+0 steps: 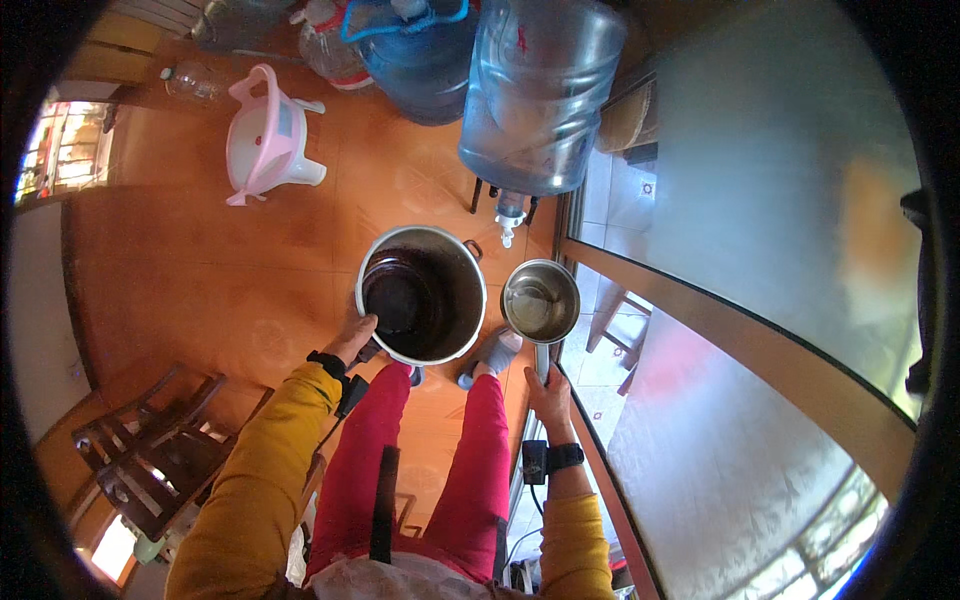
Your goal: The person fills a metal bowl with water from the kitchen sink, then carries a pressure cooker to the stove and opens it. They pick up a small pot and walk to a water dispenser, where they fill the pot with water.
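Steel pot [422, 294] gripped at its near rim by left hand [352, 338]; right hand [546, 388] wrapped on saucepan [540, 301] handle, axis pointing away; saucepan just right of pot, probably not touching.

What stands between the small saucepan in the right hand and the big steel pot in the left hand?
Nothing visible does. The small saucepan hangs just right of the big steel pot, with only floor showing in the narrow gap.

Left hand [352, 338] grip closed; right hand [547, 388] apparently clasped, forearms bent.
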The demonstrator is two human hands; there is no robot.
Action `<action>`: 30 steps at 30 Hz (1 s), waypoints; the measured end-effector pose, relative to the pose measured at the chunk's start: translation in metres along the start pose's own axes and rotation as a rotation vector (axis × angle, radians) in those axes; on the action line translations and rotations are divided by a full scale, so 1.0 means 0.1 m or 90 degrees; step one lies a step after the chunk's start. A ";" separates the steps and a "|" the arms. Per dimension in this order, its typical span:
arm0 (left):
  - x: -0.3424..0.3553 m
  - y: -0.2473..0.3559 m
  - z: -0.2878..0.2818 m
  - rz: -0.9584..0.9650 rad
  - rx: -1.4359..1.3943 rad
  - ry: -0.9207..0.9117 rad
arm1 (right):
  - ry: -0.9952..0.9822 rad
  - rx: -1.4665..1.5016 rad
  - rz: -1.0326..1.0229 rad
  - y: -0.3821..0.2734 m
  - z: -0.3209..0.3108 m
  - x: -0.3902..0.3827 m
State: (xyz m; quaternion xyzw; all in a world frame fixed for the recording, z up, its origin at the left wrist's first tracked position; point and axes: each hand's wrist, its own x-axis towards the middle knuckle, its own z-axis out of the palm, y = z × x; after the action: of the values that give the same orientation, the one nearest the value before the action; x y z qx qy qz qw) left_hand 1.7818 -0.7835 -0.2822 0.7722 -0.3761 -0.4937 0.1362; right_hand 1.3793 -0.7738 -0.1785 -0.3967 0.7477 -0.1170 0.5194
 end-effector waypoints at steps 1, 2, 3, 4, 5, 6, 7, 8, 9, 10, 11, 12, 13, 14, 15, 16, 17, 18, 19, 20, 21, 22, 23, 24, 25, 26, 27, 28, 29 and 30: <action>0.04 -0.05 0.04 -0.038 -0.025 -0.011 | 0.013 -0.029 -0.028 0.10 0.04 0.12; 0.10 -0.08 0.08 -0.088 -0.061 -0.023 | 0.023 -0.047 -0.053 0.21 0.08 0.22; 0.17 -0.09 0.11 -0.138 -0.096 -0.032 | 0.030 -0.065 -0.049 0.32 0.12 0.31; 0.23 -0.09 0.14 -0.200 -0.142 -0.042 | 0.036 -0.095 -0.078 0.42 0.15 0.39; 0.32 -0.08 0.15 -0.293 -0.120 -0.075 | 0.038 -0.123 -0.079 0.51 0.19 0.48; 0.41 -0.05 0.16 -0.383 -0.095 -0.114 | 0.037 -0.145 -0.074 0.60 0.22 0.56; 0.42 -0.02 0.20 -0.334 -0.114 -0.045 | 0.037 -0.154 -0.078 0.67 0.27 0.63; 0.41 0.00 0.27 -0.282 -0.131 0.024 | 0.035 -0.155 -0.079 0.74 0.32 0.69; 0.40 0.02 0.33 -0.239 -0.159 0.091 | 0.037 -0.142 -0.089 0.81 0.37 0.76; 0.36 0.02 0.37 -0.223 -0.244 0.086 | 0.047 -0.117 -0.102 0.86 0.44 0.83; 0.39 0.02 0.41 -0.263 -0.214 0.096 | 0.038 -0.109 -0.086 0.91 0.49 0.89; 0.43 0.01 0.46 -0.301 -0.185 0.107 | 0.030 -0.102 -0.070 0.94 0.54 0.96; 0.47 -0.01 0.51 -0.312 -0.154 0.120 | 0.012 -0.098 -0.006 0.97 0.58 1.01; 0.50 -0.05 0.52 -0.216 -0.091 0.088 | 0.027 -0.077 -0.086 0.98 0.61 1.04; 0.54 -0.09 0.54 -0.183 -0.111 0.059 | 0.019 -0.069 -0.087 0.99 0.63 1.07; 0.60 -0.12 0.61 -0.243 -0.165 0.076 | 0.011 -0.061 -0.087 0.99 0.65 1.10; 0.64 -0.14 0.66 -0.269 -0.212 0.106 | 0.003 -0.052 -0.088 0.98 0.66 1.12; 0.68 -0.15 0.71 -0.184 -0.256 0.112 | -0.019 -0.076 -0.050 0.96 0.66 1.15; 0.68 -0.17 0.74 -0.215 -0.246 0.116 | -0.041 -0.099 -0.012 0.94 0.66 1.17; 0.69 -0.17 0.78 -0.246 -0.236 0.120 | -0.064 -0.115 0.030 0.92 0.66 1.20; 0.68 -0.16 0.81 -0.256 -0.228 0.135 | -0.065 -0.107 0.023 0.91 0.66 1.22; 0.68 -0.16 0.86 -0.250 -0.240 0.133 | -0.068 -0.092 0.020 0.89 0.65 1.25; 0.68 -0.15 0.89 -0.224 -0.255 0.141 | -0.074 -0.066 0.025 0.88 0.65 1.26; 0.68 -0.16 0.91 -0.188 -0.272 0.138 | -0.067 -0.082 0.026 0.88 0.64 1.26; 0.68 -0.18 0.93 -0.240 -0.238 0.111 | -0.063 -0.089 0.033 0.88 0.62 1.26; 0.68 -0.22 0.92 -0.281 -0.206 0.074 | -0.061 -0.091 0.054 0.87 0.61 1.24; 0.70 -0.26 0.93 -0.322 -0.174 0.036 | -0.040 -0.105 0.023 0.88 0.60 1.22; 0.69 -0.32 0.96 -0.285 -0.179 0.039 | -0.020 -0.116 0.006 0.88 0.58 1.17; 0.69 -0.38 0.98 -0.249 -0.183 0.041 | -0.005 -0.132 0.011 0.88 0.57 1.13; 0.68 -0.44 1.01 -0.213 -0.187 0.043 | 0.003 -0.124 0.001 0.88 0.55 1.10</action>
State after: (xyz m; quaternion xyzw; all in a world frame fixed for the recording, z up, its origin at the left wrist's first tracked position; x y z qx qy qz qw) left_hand 1.7296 -0.7857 -0.4009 0.8120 -0.1619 -0.5325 0.1757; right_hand 1.3700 -0.7810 -0.3291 -0.4445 0.7570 -0.0443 0.4768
